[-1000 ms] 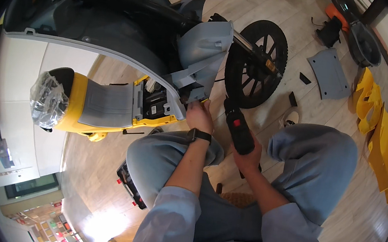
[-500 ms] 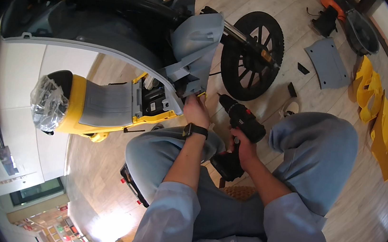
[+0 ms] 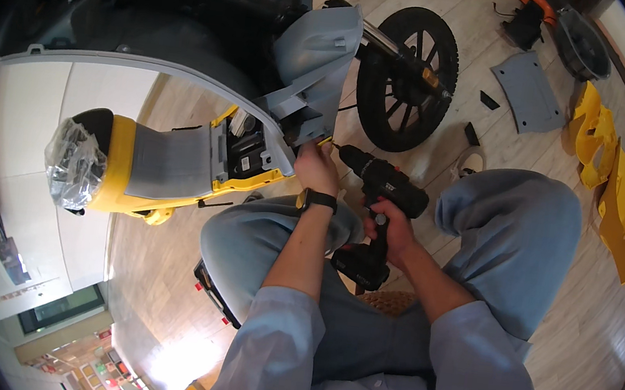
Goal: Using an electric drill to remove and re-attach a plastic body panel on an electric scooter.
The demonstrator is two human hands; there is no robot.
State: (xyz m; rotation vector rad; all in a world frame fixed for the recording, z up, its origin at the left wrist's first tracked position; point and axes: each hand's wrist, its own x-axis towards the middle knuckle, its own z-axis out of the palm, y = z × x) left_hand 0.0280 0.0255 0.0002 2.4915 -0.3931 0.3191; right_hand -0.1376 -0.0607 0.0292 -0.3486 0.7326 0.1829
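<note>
My left hand [image 3: 315, 171] is closed at the lower edge of the scooter's grey front panel [image 3: 301, 55], beside a small yellow piece [image 3: 325, 140]; exactly what its fingers grip is hidden. My right hand [image 3: 394, 223] grips a black cordless drill [image 3: 394, 189] by the handle, its bit pointing left toward the fingertips of my left hand. The scooter's grey and yellow body [image 3: 123, 166] extends to the left, with clear plastic wrap over its far end and black components in an open compartment. The front wheel [image 3: 408, 83] stands behind the drill.
A grey flat panel [image 3: 525, 88], small black pieces [image 3: 490, 100], a black part [image 3: 520, 30] and yellow panels [image 3: 618, 222] lie on the wooden floor at right. An open toolbox [image 3: 216, 296] is beside my left knee. My knees frame both hands.
The drill has swung from pointing away from me to pointing left, its bit now beside my left fingertips. The scooter and parts appear higher in the view.
</note>
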